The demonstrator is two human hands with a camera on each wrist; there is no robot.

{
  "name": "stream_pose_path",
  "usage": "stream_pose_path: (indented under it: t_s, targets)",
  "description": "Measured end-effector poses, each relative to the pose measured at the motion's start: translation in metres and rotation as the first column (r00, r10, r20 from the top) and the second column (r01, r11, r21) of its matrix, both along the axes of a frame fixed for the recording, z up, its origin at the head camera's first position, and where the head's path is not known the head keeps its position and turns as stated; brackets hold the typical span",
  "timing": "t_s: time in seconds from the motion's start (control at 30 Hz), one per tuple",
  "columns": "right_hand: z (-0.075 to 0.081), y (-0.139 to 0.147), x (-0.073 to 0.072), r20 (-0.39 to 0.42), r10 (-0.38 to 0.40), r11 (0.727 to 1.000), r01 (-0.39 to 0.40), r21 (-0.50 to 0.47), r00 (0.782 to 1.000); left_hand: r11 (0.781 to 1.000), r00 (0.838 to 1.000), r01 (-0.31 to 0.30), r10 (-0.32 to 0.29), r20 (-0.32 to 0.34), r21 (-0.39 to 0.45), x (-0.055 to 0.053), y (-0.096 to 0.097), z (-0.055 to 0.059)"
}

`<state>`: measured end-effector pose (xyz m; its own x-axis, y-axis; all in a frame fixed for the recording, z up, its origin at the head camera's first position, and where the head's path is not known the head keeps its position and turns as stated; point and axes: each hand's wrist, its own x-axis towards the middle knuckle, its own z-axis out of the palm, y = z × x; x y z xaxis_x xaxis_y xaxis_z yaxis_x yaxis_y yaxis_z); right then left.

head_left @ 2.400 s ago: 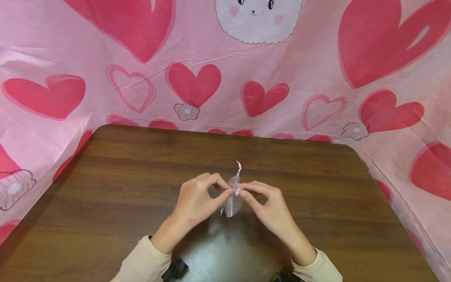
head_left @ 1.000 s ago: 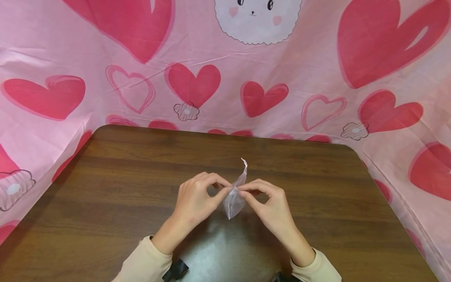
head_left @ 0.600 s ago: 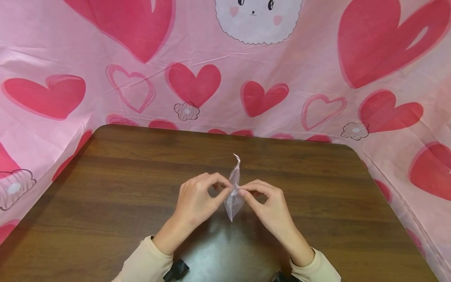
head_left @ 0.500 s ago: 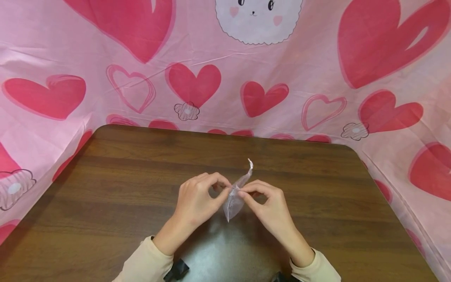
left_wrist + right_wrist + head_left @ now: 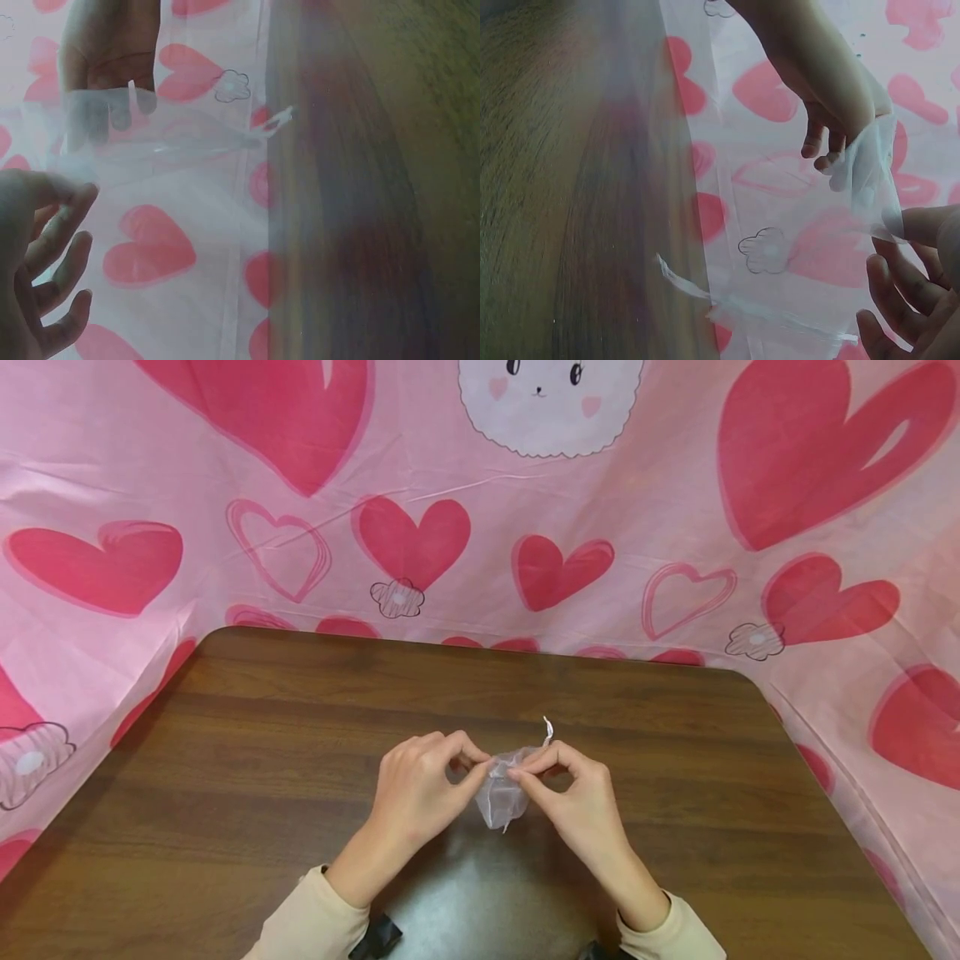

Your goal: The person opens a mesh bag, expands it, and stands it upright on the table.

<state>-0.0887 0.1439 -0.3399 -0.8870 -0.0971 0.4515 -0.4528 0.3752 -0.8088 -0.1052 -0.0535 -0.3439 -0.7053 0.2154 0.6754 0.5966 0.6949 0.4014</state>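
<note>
A small sheer whitish drawstring pouch (image 5: 501, 803) hangs between both hands above the table's middle. My left hand (image 5: 420, 783) pinches one side of its gathered upper part between thumb and forefinger. On the other side, my right hand (image 5: 576, 795) pinches it the same way, fingertips close to the left ones. A white cord end (image 5: 548, 729) sticks up behind the right forefinger. From the left wrist, the thin fabric (image 5: 172, 142) stretches out sideways to a knotted cord loop (image 5: 277, 124). In the right wrist view, a cord (image 5: 682, 283) trails leftward below the hands.
The brown wood-grain table (image 5: 262, 735) has rounded far corners. A pink cloth (image 5: 480, 468) printed with red hearts hangs behind it and along both sides. A small black object (image 5: 378, 935) sits at the left cuff, and another (image 5: 592, 950) near the right.
The pouch has swung and turned between the fingers, its upright tail now lower and further right. Its body looks broader. Both hands stay nearly in place, still pinching.
</note>
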Motion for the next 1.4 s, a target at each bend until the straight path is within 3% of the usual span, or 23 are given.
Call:
stream_pose_path:
  t_s: [0.27, 0.6, 0.77, 0.87, 1.13, 1.23, 1.4]
  targets:
    - [-0.0019, 0.0008, -0.0017, -0.02, 0.015, 1.0, -0.014, 0.019, 1.0, 0.997, 0.995, 0.073, -0.072, 0.067, -0.021, 0.0017, 0.0004, 0.0006]
    - [-0.0047, 0.0015, -0.002, -0.005, 0.064, 0.99, -0.063, 0.126, 0.998, 1.0, 0.999, -0.029, 0.029, 0.041, -0.004, 0.0006, -0.0023, 0.0018]
    - [-0.0049, 0.0013, -0.0026, -0.023, 0.019, 0.988, -0.015, 0.153, 1.0, 0.999, 0.998, -0.036, 0.037, 0.056, -0.011, 0.0001, -0.0023, 0.0012]
    - [-0.0044, 0.0007, -0.0031, -0.041, -0.012, 0.988, 0.019, 0.155, 0.999, 1.0, 0.997, -0.005, 0.006, 0.072, -0.016, 0.0, -0.0021, 0.0013]
    - [-0.0059, 0.0002, -0.0042, -0.078, -0.021, 0.976, 0.037, 0.216, 0.997, 0.986, 0.986, 0.154, -0.15, 0.074, -0.055, -0.0004, -0.0017, 0.0015]
    - [-0.0062, -0.0001, -0.0045, -0.075, -0.01, 0.976, 0.026, 0.217, 0.997, 0.988, 0.99, 0.138, -0.135, 0.05, -0.068, -0.0008, -0.0014, 0.0006]
    - [-0.0055, -0.0006, -0.0028, -0.026, 0.015, 0.979, -0.009, 0.203, 1.0, 0.997, 0.998, 0.06, -0.059, 0.035, -0.038, -0.0005, -0.0012, 0.0007]
